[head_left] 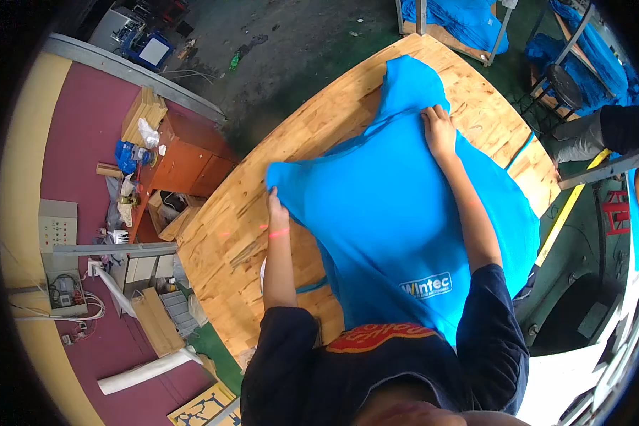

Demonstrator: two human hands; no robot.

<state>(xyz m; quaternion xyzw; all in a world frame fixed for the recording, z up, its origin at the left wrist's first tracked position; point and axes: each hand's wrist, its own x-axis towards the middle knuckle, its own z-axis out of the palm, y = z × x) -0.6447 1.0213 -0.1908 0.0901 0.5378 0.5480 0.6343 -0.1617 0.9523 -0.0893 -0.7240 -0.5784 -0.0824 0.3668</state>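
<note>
A blue shirt (383,199) is spread over a light wooden table (241,284), its lower part reaching toward my body. It carries a small white-framed print (426,285) near its near end. Its far left corner is pinched in my left hand (277,209), with the thumb on the cloth's edge. Farther off and to the right, my right hand (440,133) grips the cloth at a gathered fold, below the part that stretches toward the table's far end. Creases run from that fold across the cloth.
An orange-brown cabinet (188,163) with clutter stands left of the table. Beyond the far end, racks hold blue fabric (461,25). A black round stool (564,86) and a person's leg (579,138) are at the right. A metal rail (610,167) crosses near the table's right corner.
</note>
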